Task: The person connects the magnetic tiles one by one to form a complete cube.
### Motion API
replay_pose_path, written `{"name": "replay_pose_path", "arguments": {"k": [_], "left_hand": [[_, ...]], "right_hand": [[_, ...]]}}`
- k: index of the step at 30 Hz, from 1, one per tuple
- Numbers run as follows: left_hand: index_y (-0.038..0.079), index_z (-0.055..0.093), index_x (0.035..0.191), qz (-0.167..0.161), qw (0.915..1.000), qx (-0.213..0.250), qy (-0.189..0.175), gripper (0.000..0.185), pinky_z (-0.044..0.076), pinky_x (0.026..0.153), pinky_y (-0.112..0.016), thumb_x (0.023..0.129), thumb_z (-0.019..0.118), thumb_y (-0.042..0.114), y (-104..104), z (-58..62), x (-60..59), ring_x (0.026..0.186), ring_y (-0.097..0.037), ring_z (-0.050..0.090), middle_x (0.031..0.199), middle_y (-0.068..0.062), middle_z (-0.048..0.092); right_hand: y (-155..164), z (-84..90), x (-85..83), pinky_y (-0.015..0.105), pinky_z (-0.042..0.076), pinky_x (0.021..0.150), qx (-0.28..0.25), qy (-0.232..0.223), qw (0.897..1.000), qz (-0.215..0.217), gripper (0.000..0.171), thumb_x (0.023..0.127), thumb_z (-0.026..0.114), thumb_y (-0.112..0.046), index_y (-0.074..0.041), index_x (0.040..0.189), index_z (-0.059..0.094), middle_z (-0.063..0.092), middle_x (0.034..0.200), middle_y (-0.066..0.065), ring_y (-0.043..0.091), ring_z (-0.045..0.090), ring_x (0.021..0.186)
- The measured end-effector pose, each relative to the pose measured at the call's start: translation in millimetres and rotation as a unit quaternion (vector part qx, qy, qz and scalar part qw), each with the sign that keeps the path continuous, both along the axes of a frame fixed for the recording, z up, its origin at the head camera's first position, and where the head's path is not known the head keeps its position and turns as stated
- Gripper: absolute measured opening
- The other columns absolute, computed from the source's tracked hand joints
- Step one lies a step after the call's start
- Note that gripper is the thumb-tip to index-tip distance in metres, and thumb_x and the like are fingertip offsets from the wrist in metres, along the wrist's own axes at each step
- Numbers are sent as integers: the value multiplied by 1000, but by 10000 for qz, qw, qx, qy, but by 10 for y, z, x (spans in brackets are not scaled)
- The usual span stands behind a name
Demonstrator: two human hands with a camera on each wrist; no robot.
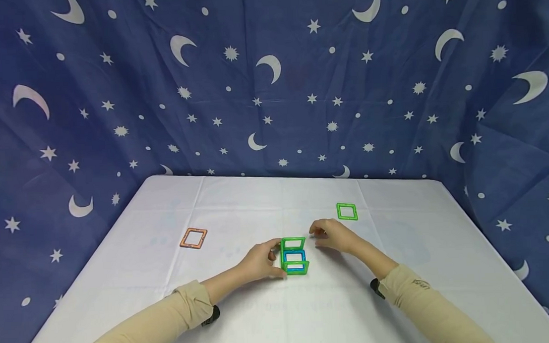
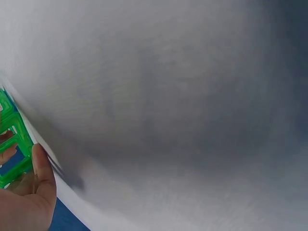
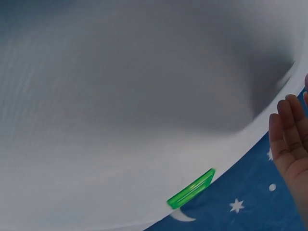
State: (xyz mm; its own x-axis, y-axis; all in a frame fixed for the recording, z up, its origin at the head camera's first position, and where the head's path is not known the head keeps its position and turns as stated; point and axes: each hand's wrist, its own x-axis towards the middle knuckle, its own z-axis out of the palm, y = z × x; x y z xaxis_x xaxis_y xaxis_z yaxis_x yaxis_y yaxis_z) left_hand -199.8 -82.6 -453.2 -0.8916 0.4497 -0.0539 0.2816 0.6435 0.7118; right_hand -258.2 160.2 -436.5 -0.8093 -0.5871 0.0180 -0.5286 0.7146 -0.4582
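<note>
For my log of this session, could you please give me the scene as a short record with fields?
surface: white table, starry blue cloth behind
build: green and blue tile frames joined, green ones standing at front and back
left hand: holds the build's left side; its thumb lies on a green frame in the left wrist view
right hand: open beside the build, not touching it, holding nothing
loose tiles: green square flat beyond the right hand; orange square flat at the left

Beige long sleeves (image 1: 188,308), dark wristbands (image 1: 211,315)
</note>
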Motion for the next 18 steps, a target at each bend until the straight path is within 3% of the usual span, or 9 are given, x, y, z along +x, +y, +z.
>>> {"name": "replay_pose_path", "arguments": {"k": [6, 13, 18], "left_hand": [[-4, 44, 135, 6, 10000, 0, 48, 83, 41, 67, -24, 68, 85, 20, 2, 10, 6, 76, -11, 48, 87, -5, 61], [-4, 44, 135, 38, 10000, -75, 2, 83, 43, 68, -24, 67, 85, 19, 8, 26, 12, 77, -12, 51, 109, -11, 65], [-4, 44, 136, 49, 10000, -43, -24, 83, 43, 69, -24, 68, 85, 19, 11, 32, 8, 78, -12, 51, 109, -10, 65]], "right_hand": [[122, -2, -67, 38, 51, 85, -40, 147, 9997, -190, 32, 78, 75, -5, -1, 107, 64, 67, 103, 10, 25, 61, 95], [350, 5, -163, 48, 45, 96, -81, 360, 9990, -248, 46, 81, 73, -9, 2, 123, 56, 59, 122, 18, 36, 55, 113], [548, 6, -306, 54, 39, 102, -29, 497, 9973, -535, 55, 79, 75, -11, 5, 127, 51, 53, 129, 24, 43, 47, 121]]}}
